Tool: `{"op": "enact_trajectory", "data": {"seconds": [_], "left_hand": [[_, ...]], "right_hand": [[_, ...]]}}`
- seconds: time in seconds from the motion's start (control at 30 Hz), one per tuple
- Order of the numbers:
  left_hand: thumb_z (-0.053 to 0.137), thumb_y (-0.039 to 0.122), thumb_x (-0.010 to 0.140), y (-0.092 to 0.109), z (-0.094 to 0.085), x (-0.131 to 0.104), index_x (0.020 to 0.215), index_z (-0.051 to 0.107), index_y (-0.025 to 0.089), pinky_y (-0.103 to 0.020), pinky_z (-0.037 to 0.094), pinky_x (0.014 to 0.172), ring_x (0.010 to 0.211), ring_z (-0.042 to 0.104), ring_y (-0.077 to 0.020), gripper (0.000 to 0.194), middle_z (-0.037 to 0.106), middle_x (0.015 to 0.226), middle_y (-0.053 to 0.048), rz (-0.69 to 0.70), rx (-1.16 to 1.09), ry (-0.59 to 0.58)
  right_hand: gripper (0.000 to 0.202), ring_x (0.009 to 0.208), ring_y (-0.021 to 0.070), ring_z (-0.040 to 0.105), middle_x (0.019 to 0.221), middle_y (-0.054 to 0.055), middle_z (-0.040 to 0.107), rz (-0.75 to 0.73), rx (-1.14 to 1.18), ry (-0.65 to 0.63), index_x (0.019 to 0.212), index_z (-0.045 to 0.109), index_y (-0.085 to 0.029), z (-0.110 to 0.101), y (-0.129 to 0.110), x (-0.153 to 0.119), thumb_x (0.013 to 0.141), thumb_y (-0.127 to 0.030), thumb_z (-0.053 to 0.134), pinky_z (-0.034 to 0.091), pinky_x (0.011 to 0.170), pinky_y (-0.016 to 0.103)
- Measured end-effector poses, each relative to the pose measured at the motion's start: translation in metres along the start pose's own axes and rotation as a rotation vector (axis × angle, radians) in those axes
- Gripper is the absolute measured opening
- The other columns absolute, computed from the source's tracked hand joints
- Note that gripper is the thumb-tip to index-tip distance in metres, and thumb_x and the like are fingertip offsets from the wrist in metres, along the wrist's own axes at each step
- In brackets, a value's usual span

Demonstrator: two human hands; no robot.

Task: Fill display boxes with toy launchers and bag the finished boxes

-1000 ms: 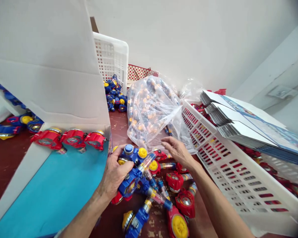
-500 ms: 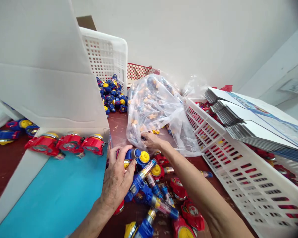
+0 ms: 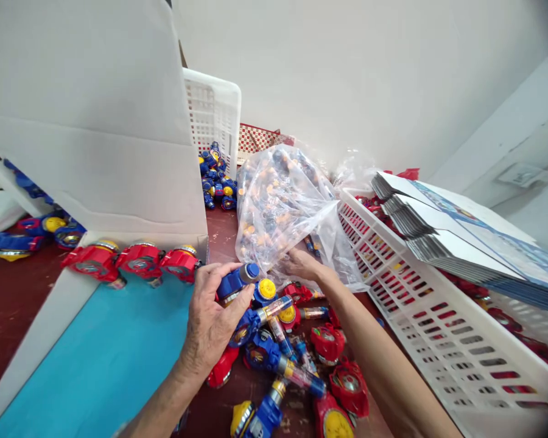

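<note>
My left hand (image 3: 212,316) is wrapped round a blue toy (image 3: 240,281) with a round blue end, just right of the open box. My right hand (image 3: 299,263) reaches to the near edge of a clear plastic bag (image 3: 278,207) full of small tubes with orange ends. Its fingertips are hidden by the bag, so what they hold does not show. Between my arms lies a loose pile of blue toys (image 3: 262,350) and red toys (image 3: 348,384), some with clear candy tubes (image 3: 301,374) attached. Three red toys (image 3: 139,261) stand in a row along the box's far side.
The white box (image 3: 137,182) with a blue inside (image 3: 114,353) stands at left, its lid raised. A white basket (image 3: 415,304) of red toys is at right, with stacked folded cards (image 3: 447,225) on top. Behind stands another white basket (image 3: 228,109) beside blue toys.
My right hand has shifted slightly right and down at the bag's edge. My left hand keeps the blue toy and has tilted it a little. The camera view has turned slightly.
</note>
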State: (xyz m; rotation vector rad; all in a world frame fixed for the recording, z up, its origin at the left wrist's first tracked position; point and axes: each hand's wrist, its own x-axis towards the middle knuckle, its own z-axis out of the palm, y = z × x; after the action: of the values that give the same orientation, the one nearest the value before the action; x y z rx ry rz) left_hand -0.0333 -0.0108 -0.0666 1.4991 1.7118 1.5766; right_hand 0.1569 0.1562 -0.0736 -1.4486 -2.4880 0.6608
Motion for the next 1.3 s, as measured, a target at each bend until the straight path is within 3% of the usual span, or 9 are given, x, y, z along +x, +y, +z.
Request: {"op": "enact_trajectory", "data": {"seconds": [0.17,0.33,0.63,0.73,0.83,0.93,1.07,1.2,1.3], "left_hand": [[0.069,0.047,0.077,0.015,-0.016,-0.004,0.104,0.063,0.022,-0.025,0.048,0.079,0.085,0.06,-0.0184,0.037,0.065,0.089,-0.001,-0.302,-0.304,-0.246],[0.069,0.046,0.077,0.019,-0.027,-0.015,0.101,0.066,0.022,-0.022,0.046,0.071,0.08,0.057,-0.0154,0.035,0.065,0.089,-0.001,-0.375,-0.413,-0.367],[0.071,0.037,0.066,0.028,-0.044,-0.02,0.089,0.071,0.015,-0.022,0.033,0.054,0.059,0.046,-0.011,0.032,0.059,0.068,-0.002,-0.376,-0.434,-0.598],[0.068,0.033,0.069,0.033,-0.046,-0.02,0.083,0.071,0.016,-0.022,0.034,0.054,0.059,0.047,-0.0114,0.022,0.058,0.066,-0.001,-0.272,-0.312,-0.618],[0.065,0.024,0.073,0.036,-0.045,-0.023,0.08,0.07,0.018,-0.024,0.042,0.063,0.069,0.056,-0.015,0.011,0.064,0.074,-0.002,0.038,-0.073,-0.547],[0.063,0.02,0.076,0.035,-0.044,-0.027,0.084,0.07,0.018,-0.025,0.044,0.067,0.071,0.058,-0.016,0.011,0.065,0.077,-0.003,0.286,0.101,-0.491],[0.064,0.02,0.076,0.031,-0.045,-0.025,0.084,0.07,0.019,-0.024,0.046,0.067,0.071,0.06,-0.0157,0.01,0.066,0.077,-0.003,0.303,0.136,-0.5],[0.067,0.022,0.075,0.029,-0.046,-0.018,0.083,0.071,0.02,-0.023,0.047,0.069,0.075,0.062,-0.0156,0.008,0.068,0.081,-0.002,0.159,0.075,-0.486],[0.066,0.021,0.077,0.029,-0.043,-0.017,0.086,0.07,0.018,-0.023,0.048,0.071,0.075,0.062,-0.0151,0.01,0.067,0.081,-0.003,0.269,0.075,-0.458]], "right_hand": [[0.035,0.114,0.0227,0.057,0.123,0.008,0.062,-0.087,0.262,0.077,0.122,0.06,-0.017,-0.033,-0.029,-0.055,0.093,-0.036,0.054,0.043,0.1,0.036],[0.035,0.09,0.0193,0.063,0.102,0.004,0.068,-0.147,0.761,-0.086,0.11,0.063,-0.019,-0.031,-0.074,-0.114,0.085,-0.042,0.066,0.05,0.08,0.032],[0.026,0.088,0.0188,0.058,0.097,0.003,0.064,-0.349,0.498,-0.015,0.107,0.063,-0.021,-0.024,-0.091,-0.14,0.089,-0.039,0.064,0.043,0.078,0.03],[0.024,0.086,0.0184,0.057,0.095,0.004,0.064,-0.358,0.51,-0.01,0.105,0.064,-0.02,-0.022,-0.095,-0.144,0.09,-0.039,0.061,0.042,0.077,0.029],[0.028,0.086,0.0178,0.055,0.092,0.004,0.062,-0.266,0.634,-0.054,0.1,0.065,-0.018,-0.013,-0.097,-0.145,0.088,-0.043,0.063,0.041,0.075,0.028],[0.037,0.062,0.0105,0.046,0.072,-0.001,0.053,-0.062,0.866,-0.219,0.09,0.062,-0.017,-0.002,-0.091,-0.143,0.081,-0.053,0.067,0.035,0.055,0.021],[0.043,0.048,0.0067,0.028,0.061,-0.007,0.039,0.101,0.945,-0.472,0.095,0.058,-0.019,0.0,-0.086,-0.144,0.081,-0.059,0.064,0.021,0.043,0.019],[0.031,0.081,0.0149,0.052,0.092,0.002,0.06,-0.214,0.617,-0.14,0.108,0.061,-0.021,-0.011,-0.088,-0.144,0.089,-0.044,0.061,0.039,0.07,0.024],[0.032,0.066,0.012,0.049,0.075,-0.001,0.057,-0.215,0.598,-0.125,0.093,0.062,-0.019,-0.014,-0.086,-0.141,0.092,-0.049,0.054,0.037,0.06,0.023]]}}
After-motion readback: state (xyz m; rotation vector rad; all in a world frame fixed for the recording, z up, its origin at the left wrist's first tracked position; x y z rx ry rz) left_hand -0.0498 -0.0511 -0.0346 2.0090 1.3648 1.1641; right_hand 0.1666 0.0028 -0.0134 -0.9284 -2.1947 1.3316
